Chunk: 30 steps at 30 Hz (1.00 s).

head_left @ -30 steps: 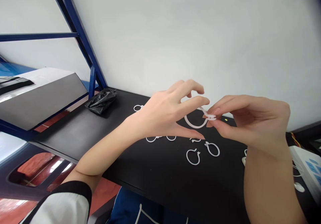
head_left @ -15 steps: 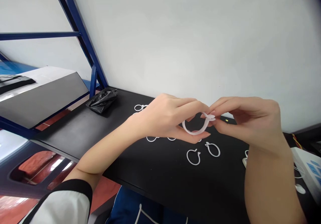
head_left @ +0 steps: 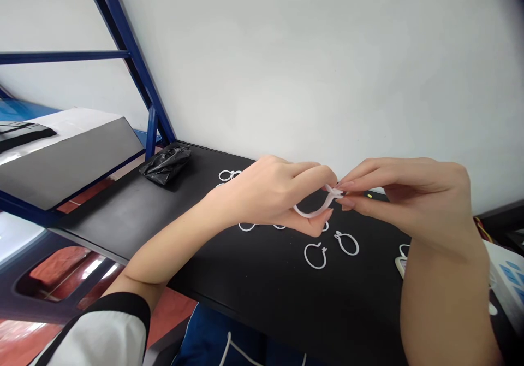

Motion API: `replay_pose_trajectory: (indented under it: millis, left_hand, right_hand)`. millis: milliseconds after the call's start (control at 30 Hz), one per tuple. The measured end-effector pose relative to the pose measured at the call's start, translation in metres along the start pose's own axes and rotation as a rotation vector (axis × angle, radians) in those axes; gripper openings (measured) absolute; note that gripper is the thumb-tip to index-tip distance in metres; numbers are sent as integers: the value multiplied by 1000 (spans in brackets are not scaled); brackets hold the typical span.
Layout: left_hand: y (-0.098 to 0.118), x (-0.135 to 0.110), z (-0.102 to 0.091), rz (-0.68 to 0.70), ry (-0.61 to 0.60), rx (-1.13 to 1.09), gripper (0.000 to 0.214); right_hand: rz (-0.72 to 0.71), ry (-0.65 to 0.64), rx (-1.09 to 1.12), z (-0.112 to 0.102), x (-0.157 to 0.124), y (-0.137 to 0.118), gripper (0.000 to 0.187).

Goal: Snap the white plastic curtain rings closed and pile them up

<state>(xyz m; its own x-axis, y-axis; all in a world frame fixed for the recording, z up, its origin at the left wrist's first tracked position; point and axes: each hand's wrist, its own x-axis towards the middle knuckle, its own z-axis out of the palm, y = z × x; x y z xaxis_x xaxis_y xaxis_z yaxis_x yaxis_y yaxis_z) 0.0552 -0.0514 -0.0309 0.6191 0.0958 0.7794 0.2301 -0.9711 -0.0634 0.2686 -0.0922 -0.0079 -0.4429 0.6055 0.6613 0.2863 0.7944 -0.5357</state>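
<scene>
A white plastic ring (head_left: 313, 213) with a small clasp is held above the black table (head_left: 262, 284). My left hand (head_left: 282, 194) is closed round the ring, with its fingers over the top and the thumb below. At the clasp end, the thumb and fingers of my right hand (head_left: 393, 196) pinch close to the small tabs. Below the hands lie an open white ring (head_left: 315, 257) and another white ring (head_left: 347, 244). More white rings, such as one at the back (head_left: 225, 175), show partly behind my left hand.
A crumpled black plastic bag (head_left: 166, 164) lies at the table's back left. Blue metal framing (head_left: 137, 54) stands beyond it, near a grey-sided box (head_left: 73, 158). To the right, a white and blue box (head_left: 507, 273) sits behind my right forearm. A pale wall (head_left: 307, 71) rises behind.
The ring has tilted flatter and shifted slightly left in my left hand, whose thumb is more bent. My right hand has moved a little to the right, its fingertips nearer the clasp's outer end.
</scene>
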Motion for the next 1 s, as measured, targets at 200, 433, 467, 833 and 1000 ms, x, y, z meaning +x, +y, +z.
replay_pose_trajectory:
  millis: [200, 433, 467, 833, 1000]
  left_hand:
    - [2, 1, 0, 24, 11, 29, 8]
    - [2, 1, 0, 43, 36, -3, 6]
    - [2, 1, 0, 42, 38, -5, 6]
    - [3, 1, 0, 37, 11, 17, 9]
    - [1, 0, 2, 35, 28, 1, 13]
  right_hand:
    - [-8, 2, -17, -1, -1, 0, 35]
    - [2, 11, 5, 1, -2, -3, 32]
    - [4, 13, 2, 1, -2, -4, 32]
    - [0, -12, -19, -1, -1, -3, 33]
    - [8, -39, -23, -2, -1, -5, 31]
